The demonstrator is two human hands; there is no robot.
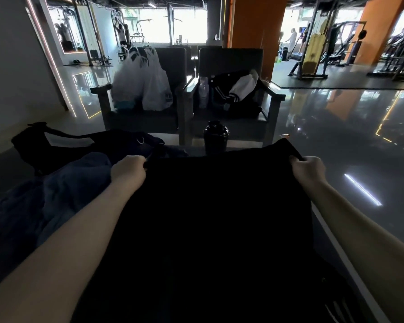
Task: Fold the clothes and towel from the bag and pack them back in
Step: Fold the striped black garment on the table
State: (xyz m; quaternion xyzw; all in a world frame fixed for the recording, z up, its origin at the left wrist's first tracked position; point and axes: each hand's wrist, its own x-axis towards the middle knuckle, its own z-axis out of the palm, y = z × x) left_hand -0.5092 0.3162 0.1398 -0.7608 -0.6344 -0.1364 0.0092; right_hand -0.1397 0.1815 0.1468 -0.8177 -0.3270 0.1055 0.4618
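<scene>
Black garment (208, 217) | left hand (128, 170) grip: pinching top corner | right hand (309, 169) grip: likewise | possibly shorts

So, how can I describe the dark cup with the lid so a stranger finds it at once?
Across the floor stand two dark armchairs; start at the right armchair, which holds a black-and-white jacket, and come forward. Just past the far edge of the spread black garment stands the cup. It is the only upright, rigid thing there; its neighbours are soft cloth.
</scene>
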